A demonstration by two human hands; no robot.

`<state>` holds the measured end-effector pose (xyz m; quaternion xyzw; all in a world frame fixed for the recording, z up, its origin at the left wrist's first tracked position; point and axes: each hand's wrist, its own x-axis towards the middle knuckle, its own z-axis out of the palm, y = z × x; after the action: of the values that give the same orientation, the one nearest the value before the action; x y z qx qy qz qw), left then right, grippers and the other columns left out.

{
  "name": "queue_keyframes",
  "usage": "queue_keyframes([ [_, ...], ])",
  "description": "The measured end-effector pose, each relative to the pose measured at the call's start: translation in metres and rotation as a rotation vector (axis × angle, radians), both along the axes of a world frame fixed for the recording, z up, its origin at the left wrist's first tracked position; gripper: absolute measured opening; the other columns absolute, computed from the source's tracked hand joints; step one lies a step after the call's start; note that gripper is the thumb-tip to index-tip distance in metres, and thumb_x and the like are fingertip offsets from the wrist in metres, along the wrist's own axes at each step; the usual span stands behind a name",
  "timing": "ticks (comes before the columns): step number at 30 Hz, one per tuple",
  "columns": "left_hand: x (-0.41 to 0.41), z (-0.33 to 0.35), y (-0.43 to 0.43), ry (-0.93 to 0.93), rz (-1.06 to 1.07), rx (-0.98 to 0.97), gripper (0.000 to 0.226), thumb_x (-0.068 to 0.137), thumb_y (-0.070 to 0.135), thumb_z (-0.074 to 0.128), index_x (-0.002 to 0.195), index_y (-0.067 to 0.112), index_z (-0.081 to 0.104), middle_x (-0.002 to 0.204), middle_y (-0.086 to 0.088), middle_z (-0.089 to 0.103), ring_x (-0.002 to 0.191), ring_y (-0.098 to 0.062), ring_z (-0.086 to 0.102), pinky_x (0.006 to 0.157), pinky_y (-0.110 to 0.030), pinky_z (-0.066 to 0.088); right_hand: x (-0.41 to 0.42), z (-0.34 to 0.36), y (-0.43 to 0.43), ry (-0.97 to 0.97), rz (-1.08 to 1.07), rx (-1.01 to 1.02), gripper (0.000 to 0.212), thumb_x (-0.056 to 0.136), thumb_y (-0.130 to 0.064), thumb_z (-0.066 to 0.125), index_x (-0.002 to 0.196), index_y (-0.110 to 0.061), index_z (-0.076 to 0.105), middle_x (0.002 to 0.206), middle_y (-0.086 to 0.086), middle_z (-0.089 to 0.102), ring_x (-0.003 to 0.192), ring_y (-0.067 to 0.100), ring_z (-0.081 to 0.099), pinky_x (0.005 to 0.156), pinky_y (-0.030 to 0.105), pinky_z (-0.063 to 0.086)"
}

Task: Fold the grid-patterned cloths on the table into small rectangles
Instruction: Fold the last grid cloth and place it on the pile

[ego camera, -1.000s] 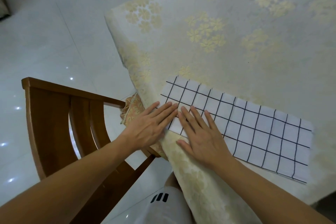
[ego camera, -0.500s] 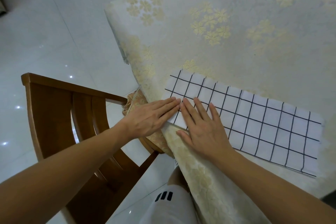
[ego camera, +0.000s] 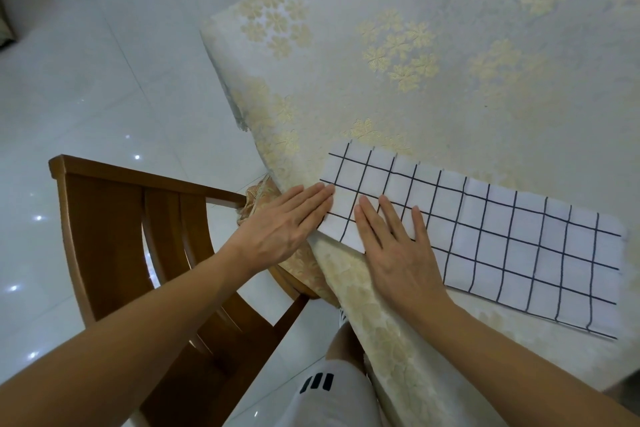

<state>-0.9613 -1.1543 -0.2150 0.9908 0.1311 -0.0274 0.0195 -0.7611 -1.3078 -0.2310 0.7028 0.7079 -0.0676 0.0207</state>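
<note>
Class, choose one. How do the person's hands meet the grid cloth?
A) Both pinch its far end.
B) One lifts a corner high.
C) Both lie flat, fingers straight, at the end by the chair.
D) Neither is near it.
C: the left hand and right hand lie flat, fingers straight, at the end of the cloth beside the chair.

Tabletop (ego camera: 485,107) lay open beyond the grid cloth (ego camera: 519,253), which ran along the near edge. Left side: wooden chair (ego camera: 104,236) stood just beside that edge, narrowing the approach there.
</note>
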Motion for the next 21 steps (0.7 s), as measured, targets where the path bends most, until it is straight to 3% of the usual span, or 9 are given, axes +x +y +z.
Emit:
queue_keyframes([
  [3, -0.003, 0.001, -0.002, 0.01, 0.021, -0.001, 0.055, 0.099, 0.01, 0.016, 0.152, -0.001, 0.026, 0.16, -0.02, 0.023, 0.148, -0.031, 0.022, 0.12, -0.044, 0.024, 0.002, 0.0, -0.003, 0.013, -0.008, -0.005, 0.059, 0.103, -0.033, 0.024, 0.157, -0.008, 0.021, 0.166, 0.01, 0.017, 0.153, 0.031, 0.015, 0.116, 0.063, 0.021],
  [6, -0.006, 0.001, -0.001, 0.004, 0.014, -0.011, 0.053, 0.1, 0.007, 0.028, 0.153, -0.001, 0.023, 0.161, -0.02, 0.019, 0.15, -0.031, 0.018, 0.12, -0.045, 0.023, 0.006, -0.001, -0.005, 0.041, -0.012, 0.002, 0.058, 0.106, -0.034, 0.018, 0.157, -0.008, 0.022, 0.165, 0.009, 0.018, 0.153, 0.031, 0.016, 0.117, 0.062, 0.023],
  [13, -0.009, 0.002, 0.009, 0.061, 0.058, -0.001, 0.054, 0.098, 0.01, 0.027, 0.151, -0.002, 0.029, 0.159, -0.021, 0.024, 0.149, -0.032, 0.021, 0.123, -0.046, 0.018, 0.008, 0.002, -0.012, 0.059, -0.064, -0.053, 0.067, 0.1, -0.029, 0.045, 0.158, -0.009, 0.017, 0.167, 0.008, 0.013, 0.154, 0.03, 0.009, 0.116, 0.062, 0.024],
  [17, 0.018, 0.012, 0.009, 0.035, 0.153, -0.077, 0.056, 0.096, 0.019, 0.031, 0.149, -0.001, 0.033, 0.157, -0.02, 0.03, 0.148, -0.03, 0.026, 0.119, -0.048, 0.028, 0.009, 0.01, -0.012, 0.114, -0.069, -0.09, 0.077, 0.101, -0.061, 0.029, 0.158, -0.01, 0.018, 0.167, 0.007, 0.012, 0.154, 0.027, 0.009, 0.119, 0.059, 0.023],
  [21, 0.067, 0.023, 0.005, 0.021, 0.122, -0.098, 0.066, 0.093, 0.032, 0.034, 0.15, 0.0, 0.033, 0.158, -0.019, 0.027, 0.149, -0.03, 0.024, 0.121, -0.047, 0.024, 0.04, 0.015, -0.004, 0.127, -0.162, -0.043, 0.075, 0.102, -0.059, 0.025, 0.158, -0.009, 0.018, 0.167, 0.008, 0.013, 0.154, 0.025, 0.01, 0.119, 0.055, 0.024],
])
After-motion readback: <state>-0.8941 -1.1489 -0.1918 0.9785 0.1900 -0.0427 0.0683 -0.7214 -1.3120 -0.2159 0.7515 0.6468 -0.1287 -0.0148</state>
